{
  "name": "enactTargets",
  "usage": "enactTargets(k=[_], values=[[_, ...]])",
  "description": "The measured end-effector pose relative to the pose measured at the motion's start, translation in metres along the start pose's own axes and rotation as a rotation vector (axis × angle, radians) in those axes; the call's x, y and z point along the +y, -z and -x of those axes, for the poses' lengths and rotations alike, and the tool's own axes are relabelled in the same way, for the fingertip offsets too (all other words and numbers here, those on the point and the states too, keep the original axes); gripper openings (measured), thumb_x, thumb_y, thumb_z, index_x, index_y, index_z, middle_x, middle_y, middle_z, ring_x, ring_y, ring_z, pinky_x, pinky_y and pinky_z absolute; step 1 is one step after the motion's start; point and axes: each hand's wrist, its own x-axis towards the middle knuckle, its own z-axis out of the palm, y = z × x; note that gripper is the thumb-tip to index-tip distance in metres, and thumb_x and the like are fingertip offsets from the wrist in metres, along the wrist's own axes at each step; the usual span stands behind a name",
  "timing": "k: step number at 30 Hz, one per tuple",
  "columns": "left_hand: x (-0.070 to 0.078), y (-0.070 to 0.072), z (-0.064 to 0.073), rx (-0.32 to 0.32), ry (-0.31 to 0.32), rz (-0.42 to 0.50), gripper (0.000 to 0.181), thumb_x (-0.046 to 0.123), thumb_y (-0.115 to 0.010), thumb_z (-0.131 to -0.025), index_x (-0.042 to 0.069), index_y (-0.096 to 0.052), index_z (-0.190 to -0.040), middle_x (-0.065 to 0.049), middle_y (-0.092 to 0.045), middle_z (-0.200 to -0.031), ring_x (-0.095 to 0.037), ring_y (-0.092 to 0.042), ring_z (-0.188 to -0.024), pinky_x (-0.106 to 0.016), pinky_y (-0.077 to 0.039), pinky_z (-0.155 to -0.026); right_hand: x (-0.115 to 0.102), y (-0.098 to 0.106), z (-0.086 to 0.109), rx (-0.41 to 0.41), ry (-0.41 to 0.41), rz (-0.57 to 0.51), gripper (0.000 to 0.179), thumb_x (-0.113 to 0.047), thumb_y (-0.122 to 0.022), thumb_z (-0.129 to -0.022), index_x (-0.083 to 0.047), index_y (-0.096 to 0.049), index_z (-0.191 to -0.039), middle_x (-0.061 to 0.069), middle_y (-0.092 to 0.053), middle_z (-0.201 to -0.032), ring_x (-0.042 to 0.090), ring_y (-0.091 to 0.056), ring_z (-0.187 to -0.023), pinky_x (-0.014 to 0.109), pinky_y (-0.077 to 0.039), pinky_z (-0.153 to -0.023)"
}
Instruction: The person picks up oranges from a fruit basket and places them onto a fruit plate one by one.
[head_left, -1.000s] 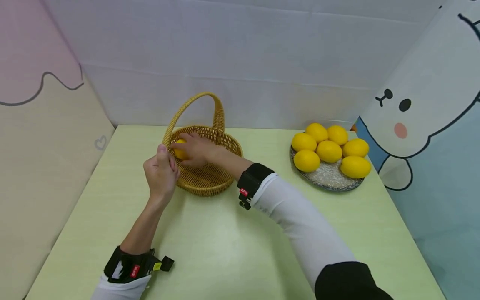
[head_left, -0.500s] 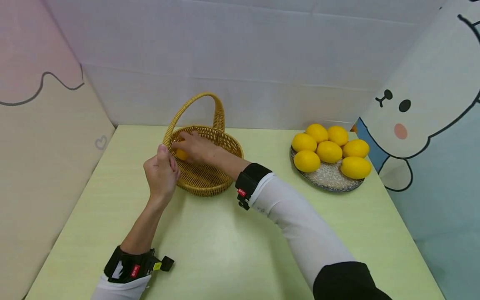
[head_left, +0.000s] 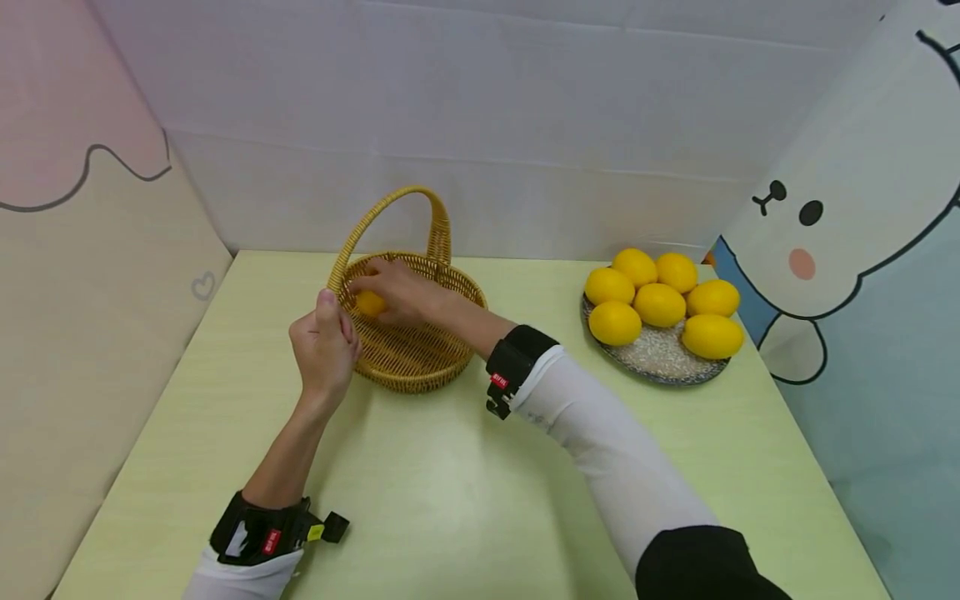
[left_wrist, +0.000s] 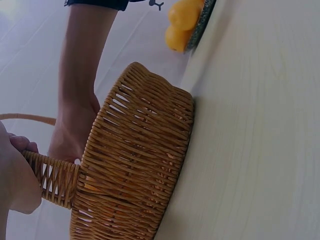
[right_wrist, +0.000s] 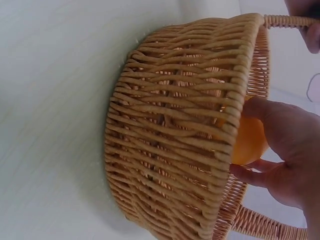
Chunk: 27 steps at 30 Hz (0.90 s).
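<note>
A wicker basket (head_left: 412, 358) with an arched handle stands at the back left of the table. My left hand (head_left: 324, 346) grips the near end of that handle just above the rim; the left wrist view shows the fingers wrapped round the woven handle (left_wrist: 56, 182). Inside the basket, my right hand (head_left: 401, 292) holds a lemon (head_left: 370, 302) near the left wall. In the right wrist view, thumb and fingers curl round the lemon (right_wrist: 250, 137) at rim height, its lower part hidden behind the wickerwork.
A round speckled plate (head_left: 663, 358) stands at the back right of the table (head_left: 450, 500), with several lemons (head_left: 658, 304) on its far and side parts. A white wall covering (head_left: 525, 200) rises behind the table's back edge.
My right hand has closed its fingers on the lemon and shifted slightly right with it inside the basket. The left hand keeps its grip on the handle.
</note>
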Motion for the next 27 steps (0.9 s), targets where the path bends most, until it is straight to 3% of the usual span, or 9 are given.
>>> enactTargets(k=[7,18,27], values=[[-0.002,0.0,-0.001,-0.003,-0.009,-0.003,0.069,0.033,-0.044,-0.111,-0.004,-0.038,-0.053,0.007,-0.039,-0.041,-0.009,-0.031,-0.03,-0.016,-0.027,-0.028,0.005,0.012,0.015,0.092,0.039,-0.018,0.055,-0.025,-0.075,-0.093,-0.02,-0.059,-0.146,0.007,-0.049,-0.145,0.02,-0.047,-0.125,0.032,-0.039,-0.109],[0.0,-0.003,-0.001,-0.007,-0.015,0.014,0.068,0.029,-0.044,-0.111,-0.006,-0.037,-0.053,0.007,-0.039,-0.04,-0.009,-0.031,-0.029,-0.016,-0.026,-0.027,0.012,0.023,0.05,0.255,0.078,-0.181,0.054,-0.024,-0.08,-0.089,-0.013,-0.063,-0.139,0.014,-0.05,-0.144,0.026,-0.048,-0.125,0.034,-0.043,-0.106],[-0.001,-0.006,-0.002,-0.01,-0.015,-0.003,0.068,0.029,-0.043,-0.111,-0.005,-0.037,-0.053,0.007,-0.039,-0.04,-0.008,-0.032,-0.029,-0.016,-0.028,-0.027,0.014,0.037,0.081,0.372,0.121,-0.206,0.05,-0.022,-0.081,-0.088,-0.012,-0.066,-0.135,0.012,-0.053,-0.139,0.024,-0.047,-0.126,0.037,-0.043,-0.108]])
